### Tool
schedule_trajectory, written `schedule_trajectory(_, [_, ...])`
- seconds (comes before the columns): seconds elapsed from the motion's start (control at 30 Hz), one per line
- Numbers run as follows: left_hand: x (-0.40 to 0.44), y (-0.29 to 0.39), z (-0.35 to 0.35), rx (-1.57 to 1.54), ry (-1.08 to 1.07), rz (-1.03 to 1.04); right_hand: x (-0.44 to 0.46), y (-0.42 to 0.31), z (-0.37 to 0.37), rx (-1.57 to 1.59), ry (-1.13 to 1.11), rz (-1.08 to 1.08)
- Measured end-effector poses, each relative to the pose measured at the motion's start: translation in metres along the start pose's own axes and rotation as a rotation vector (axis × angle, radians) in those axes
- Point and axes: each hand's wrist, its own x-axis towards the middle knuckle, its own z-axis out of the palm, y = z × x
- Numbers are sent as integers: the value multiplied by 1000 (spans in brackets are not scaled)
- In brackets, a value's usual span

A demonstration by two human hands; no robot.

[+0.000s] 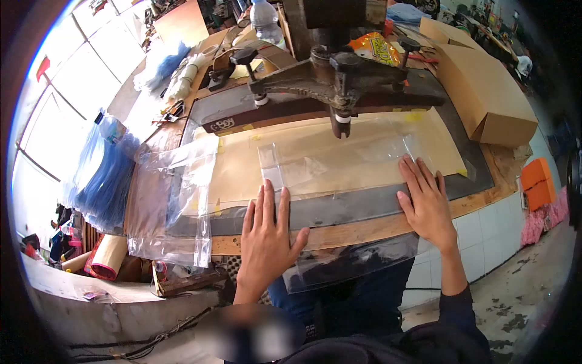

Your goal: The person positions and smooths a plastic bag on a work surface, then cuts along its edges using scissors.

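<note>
A clear plastic sheet (339,173) lies over the yellowish board (236,164) on the dark machine bed, and its near end hangs over the wooden front edge. On the sheet's left side my left hand (267,233) rests flat, fingers spread. My right hand (427,203) lies on its right side, fingers stretched out toward the far corner. Above the board stands the dark metal press head (342,85), with a long bar (388,104) behind it. More clear plastic (176,200) lies to the left of my left hand.
Bluish plastic strips (103,176) hang at the left edge. Cardboard boxes (485,91) stand at the right, above an orange object (538,184). Behind the press are a plastic bottle (265,21) and a yellow-orange packet (374,48). A cardboard tube (112,258) sits at lower left.
</note>
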Motion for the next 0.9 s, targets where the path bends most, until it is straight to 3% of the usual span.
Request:
schedule_trajectory(0.3, [-17,-7,-25,32,-98,-51,-28,-22,-33,68,33,-33])
schedule_trajectory(0.37, [-18,-19,-39,124,-133,-1,-25,-9,-47,326,-102,-85])
schedule_trajectory(0.57, [57,-35,-61,205,-63,212,74,28,-30,453,176,-133])
schedule_trajectory(0.63, [87,-30,-42,-21,-57,237,96,33,-27,589,-159,-276])
schedule_trajectory(0.67, [95,-27,-29,-103,-64,227,101,33,-25,589,-162,-276])
schedule_trajectory(0.73, [105,-22,-8,-228,-12,255,111,34,-19,702,-373,-213])
schedule_trajectory(0.83, [109,-19,-1,-494,-128,185,119,37,-21,791,-406,-198])
schedule_trajectory(0.87, [110,-20,4,-528,-79,199,119,38,-22,796,-419,-189])
schedule_trajectory(0.9, [110,-20,5,-535,-95,194,117,38,-23,1032,-488,-81])
